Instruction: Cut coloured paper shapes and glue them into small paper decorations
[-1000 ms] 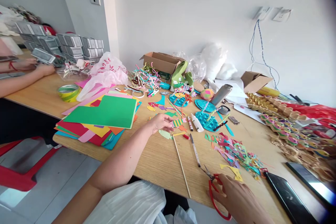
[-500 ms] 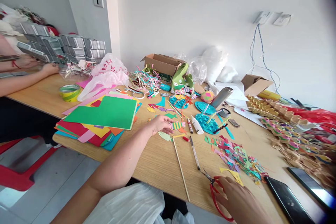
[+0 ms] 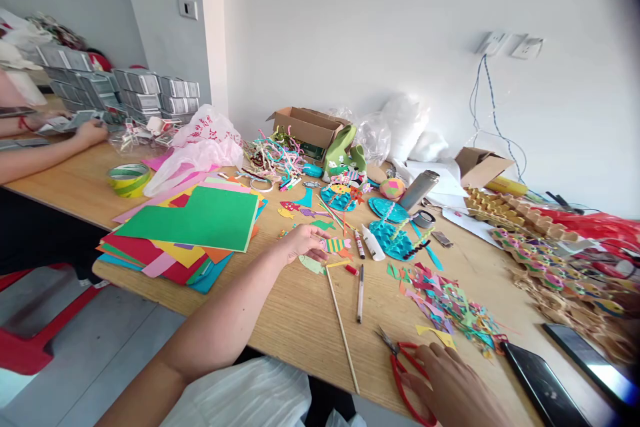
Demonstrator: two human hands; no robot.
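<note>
The left hand (image 3: 306,243) pinches a striped paper fish (image 3: 336,246) between thumb and fingers, holding it over the middle of the table (image 3: 280,307). Its bare forearm slants in from the lower left, crosses the table's front edge and ends with the back of the hand turned up, the fingers pointing right. The right hand (image 3: 453,380) is low at the right, palm down, its curled fingers against the red handles of the scissors (image 3: 396,349); whether they grip them cannot be told. The scissors' blades are slightly parted and point up and left, toward the lower end of a pen (image 3: 360,293).

The fingers cover the left end of the striped fish, and a pale green paper fish (image 3: 313,265) is partly hidden under the left hand. The right hand covers part of the scissors' handles, and its forearm is cut off by the lower border. In the heap of paper scraps (image 3: 450,297), single shapes are hard to make out. At far left, a co-worker's hands (image 3: 91,133) are small and blurred, and what they handle is unclear.
</note>
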